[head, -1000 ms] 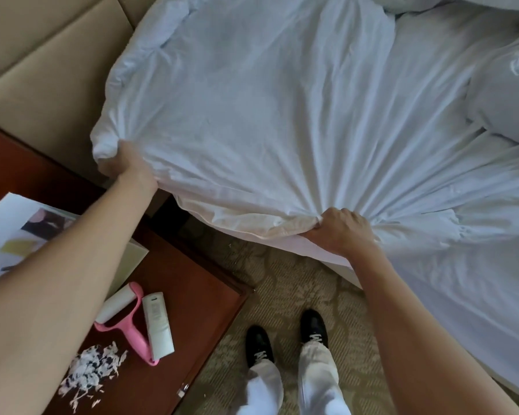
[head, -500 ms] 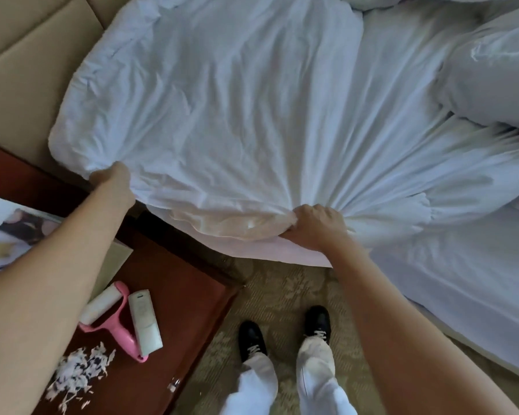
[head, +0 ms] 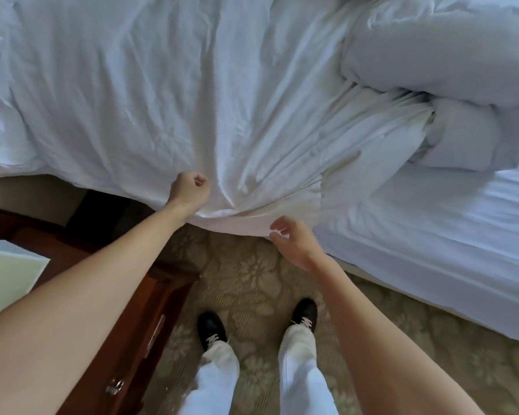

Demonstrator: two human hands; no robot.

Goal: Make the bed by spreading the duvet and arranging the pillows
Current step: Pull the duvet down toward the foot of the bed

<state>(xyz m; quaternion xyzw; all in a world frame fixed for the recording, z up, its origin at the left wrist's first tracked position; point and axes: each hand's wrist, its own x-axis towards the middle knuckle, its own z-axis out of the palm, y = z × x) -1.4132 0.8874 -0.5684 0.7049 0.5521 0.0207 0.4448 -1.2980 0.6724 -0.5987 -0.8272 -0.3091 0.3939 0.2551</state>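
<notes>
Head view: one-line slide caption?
Standing at the bedside, left hand grips the white duvet edge while right hand hovers loosely curled beside it.

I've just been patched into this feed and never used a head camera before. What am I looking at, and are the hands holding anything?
There is no machine: one camera worn on a person's head looks down at their own arms. The white duvet lies rumpled across the bed, bunched up at the right. The left hand is curled in a fist on the duvet's near edge; whether it grips cloth is unclear. The right hand hangs loosely open beside that edge, holding nothing. Below are the person's black shoes on patterned carpet, with a dark wooden nightstand at the left.
</notes>
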